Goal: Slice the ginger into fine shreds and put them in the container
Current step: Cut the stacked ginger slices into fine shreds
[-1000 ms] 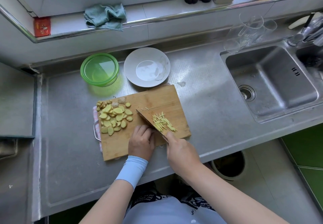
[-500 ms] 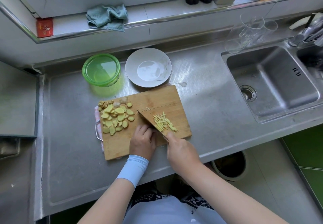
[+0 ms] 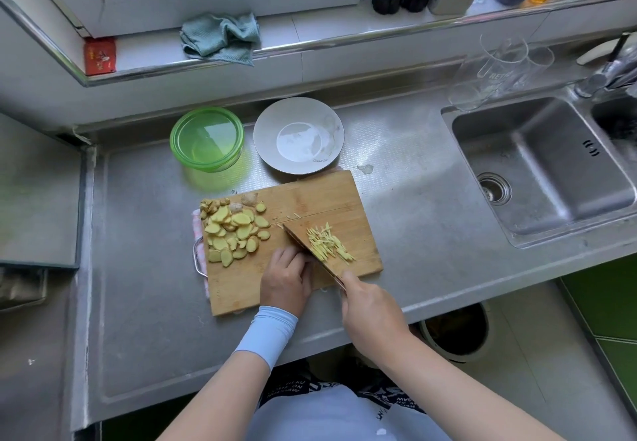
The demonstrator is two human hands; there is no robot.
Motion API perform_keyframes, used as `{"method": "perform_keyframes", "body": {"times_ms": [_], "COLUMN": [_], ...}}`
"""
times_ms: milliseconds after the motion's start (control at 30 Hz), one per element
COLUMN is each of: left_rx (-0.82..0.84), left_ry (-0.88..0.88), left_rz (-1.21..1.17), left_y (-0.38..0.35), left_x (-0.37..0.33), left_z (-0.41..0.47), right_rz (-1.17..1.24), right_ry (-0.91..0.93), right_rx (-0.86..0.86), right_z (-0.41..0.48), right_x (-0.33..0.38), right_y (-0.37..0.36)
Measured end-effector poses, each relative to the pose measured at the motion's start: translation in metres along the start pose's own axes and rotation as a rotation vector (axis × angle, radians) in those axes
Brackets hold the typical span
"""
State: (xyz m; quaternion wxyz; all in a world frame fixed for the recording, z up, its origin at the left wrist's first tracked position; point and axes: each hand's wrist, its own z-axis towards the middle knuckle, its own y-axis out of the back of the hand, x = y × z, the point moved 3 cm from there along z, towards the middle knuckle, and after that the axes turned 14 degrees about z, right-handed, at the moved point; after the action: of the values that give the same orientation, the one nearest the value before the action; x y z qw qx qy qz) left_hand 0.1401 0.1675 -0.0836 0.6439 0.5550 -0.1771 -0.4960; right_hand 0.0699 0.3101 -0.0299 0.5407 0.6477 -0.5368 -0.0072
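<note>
A wooden cutting board (image 3: 310, 196) lies on the steel counter. Several pale ginger slices (image 3: 234, 230) are heaped on its left half. A small pile of fine ginger shreds (image 3: 329, 242) lies right of the knife blade (image 3: 300, 239). My right hand (image 3: 368, 309) grips the knife handle at the board's near edge. My left hand (image 3: 286, 275) sits with curled fingers against the blade's left side, pressing down on ginger that it hides. A green glass container (image 3: 206, 139) stands behind the board on the left.
A grey plate (image 3: 298, 135) stands behind the board beside the container. The sink (image 3: 537, 165) is at the right with clear glasses (image 3: 496, 68) behind it. A teal cloth (image 3: 220, 37) lies on the sill. A bin (image 3: 455, 330) stands below the counter edge.
The knife and both hands stay at the same spot on the board. The shred pile looks much the same. Only the camera view shifts slightly.
</note>
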Motion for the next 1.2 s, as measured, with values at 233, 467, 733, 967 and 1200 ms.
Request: {"method": "perform_keyframes", "body": {"times_ms": [233, 467, 733, 967, 1200], "left_rx": [0.004, 0.000, -0.006, 0.015, -0.019], "left_ry": [0.031, 0.023, 0.029, 0.039, 0.035], "left_rz": [0.002, -0.005, 0.009, -0.022, -0.009], "left_y": [-0.002, -0.006, -0.001, -0.007, 0.000], "left_x": [0.001, 0.004, 0.003, 0.008, 0.002], "left_z": [-0.002, -0.002, -0.002, -0.004, -0.001], "right_rz": [0.016, 0.011, 0.026, 0.011, 0.014], "right_ry": [0.036, 0.013, 0.021, 0.051, 0.027], "right_rx": [-0.026, 0.000, -0.015, -0.022, -0.022], "right_z": [0.006, -0.013, 0.013, -0.014, 0.014], "right_x": [0.007, -0.003, 0.012, -0.002, 0.010], "right_y": [0.002, 0.002, -0.001, 0.003, -0.002]}}
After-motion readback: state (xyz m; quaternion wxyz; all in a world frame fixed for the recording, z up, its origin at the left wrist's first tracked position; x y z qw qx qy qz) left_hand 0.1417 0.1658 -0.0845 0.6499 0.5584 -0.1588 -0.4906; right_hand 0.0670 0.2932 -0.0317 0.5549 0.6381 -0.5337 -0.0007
